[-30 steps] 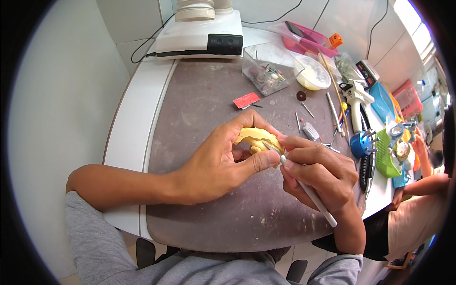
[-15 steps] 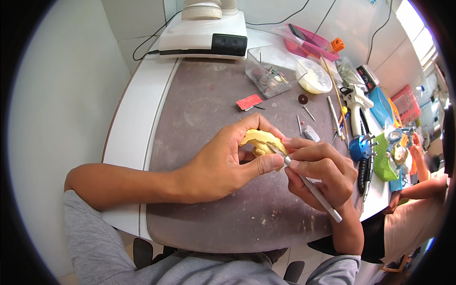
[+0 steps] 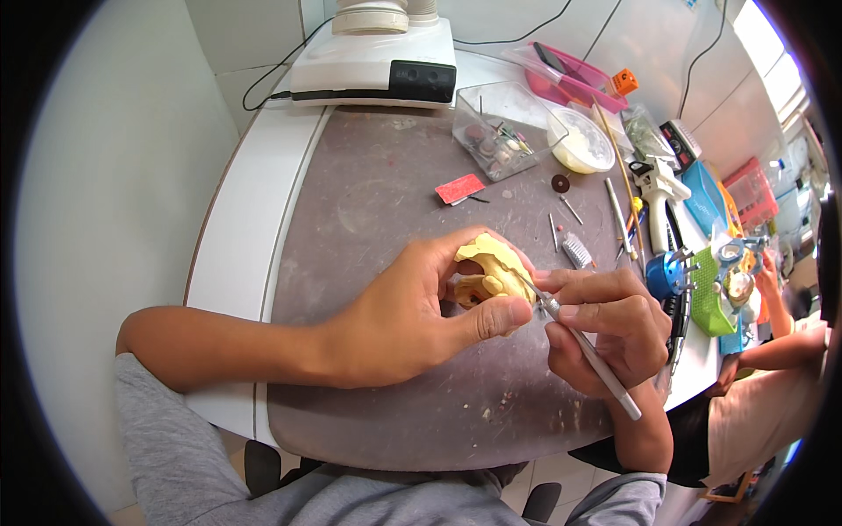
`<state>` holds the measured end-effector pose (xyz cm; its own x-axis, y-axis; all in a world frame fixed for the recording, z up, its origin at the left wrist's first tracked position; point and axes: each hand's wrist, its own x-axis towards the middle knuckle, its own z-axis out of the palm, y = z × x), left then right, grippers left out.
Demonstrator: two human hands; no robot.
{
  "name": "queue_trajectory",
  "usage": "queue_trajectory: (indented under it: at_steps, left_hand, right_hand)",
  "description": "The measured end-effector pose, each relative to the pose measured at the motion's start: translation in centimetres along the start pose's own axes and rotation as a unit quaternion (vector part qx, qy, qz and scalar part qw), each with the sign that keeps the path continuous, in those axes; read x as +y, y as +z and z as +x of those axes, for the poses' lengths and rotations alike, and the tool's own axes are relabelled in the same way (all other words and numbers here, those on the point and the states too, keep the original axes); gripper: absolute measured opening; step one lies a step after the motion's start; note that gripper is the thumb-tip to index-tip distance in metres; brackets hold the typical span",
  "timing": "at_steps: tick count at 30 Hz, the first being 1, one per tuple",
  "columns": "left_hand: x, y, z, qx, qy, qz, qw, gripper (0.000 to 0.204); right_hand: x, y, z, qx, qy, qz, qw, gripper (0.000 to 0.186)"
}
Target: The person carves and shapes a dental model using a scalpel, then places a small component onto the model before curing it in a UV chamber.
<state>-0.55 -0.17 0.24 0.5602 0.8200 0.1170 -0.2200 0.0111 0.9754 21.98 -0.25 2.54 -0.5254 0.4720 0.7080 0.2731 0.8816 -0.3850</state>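
Observation:
My left hand (image 3: 430,316) grips a yellow plaster dental cast (image 3: 493,263), thumb along the near side and fingers curled behind it. The cast is tilted, with its arch and an opening underneath showing. In my right hand (image 3: 614,324) is a slim silver craft knife (image 3: 605,372), held like a pen with its handle slanting down to the right. Its tip meets the right side of the cast, close to my left thumb; the very point of the blade is hard to make out.
A clear box (image 3: 500,140) of small grinding bits, a red packet (image 3: 460,188) and a white bowl (image 3: 582,145) lie beyond my hands. A white machine (image 3: 368,66) stands at the back. To the right are a blue holder (image 3: 667,276), a green basket (image 3: 712,294) and a co-worker's arm (image 3: 772,349).
The cast has turned in my left hand, exposing more of its underside. My right hand has shifted slightly right and down with the craft knife, whose tip now lies farther right on the cast.

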Motion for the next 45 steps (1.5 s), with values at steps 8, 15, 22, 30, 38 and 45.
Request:
queue_trajectory:
  at_steps: [8, 15, 22, 30, 38, 45]
  left_hand:
    - [0.0, 0.8, -0.7, -0.005, -0.010, 0.013, 1.000, 0.032]
    - [-0.3, 0.7, -0.7, -0.009, -0.003, 0.032, 0.999, 0.036]
    - [-0.2, 0.8, -0.6, 0.004, -0.001, 0.011, 1.000, 0.040]
    - [0.1, 0.4, -0.5, -0.023, -0.049, 0.001, 0.999, 0.044]
    - [-0.6, 0.9, -0.7, 0.016, -0.042, 0.026, 0.999, 0.046]
    - [-0.7, 1.0, -0.7, 0.020, -0.036, 0.042, 0.998, 0.046]
  right_hand:
    - [0.1, 1.2, -0.4, 0.063, 0.039, 0.138, 0.988, 0.024]
    - [0.1, 0.9, -0.3, 0.040, 0.026, 0.087, 0.995, 0.025]
    - [-0.1, 1.5, -0.1, 0.061, 0.026, 0.060, 0.996, 0.026]
    - [0.0, 1.6, -0.2, 0.064, 0.017, 0.015, 0.998, 0.025]
    - [-0.1, 1.6, -0.4, 0.053, 0.016, -0.019, 0.998, 0.025]
    - [-0.2, 1.5, -0.4, 0.046, 0.039, 0.006, 0.998, 0.022]
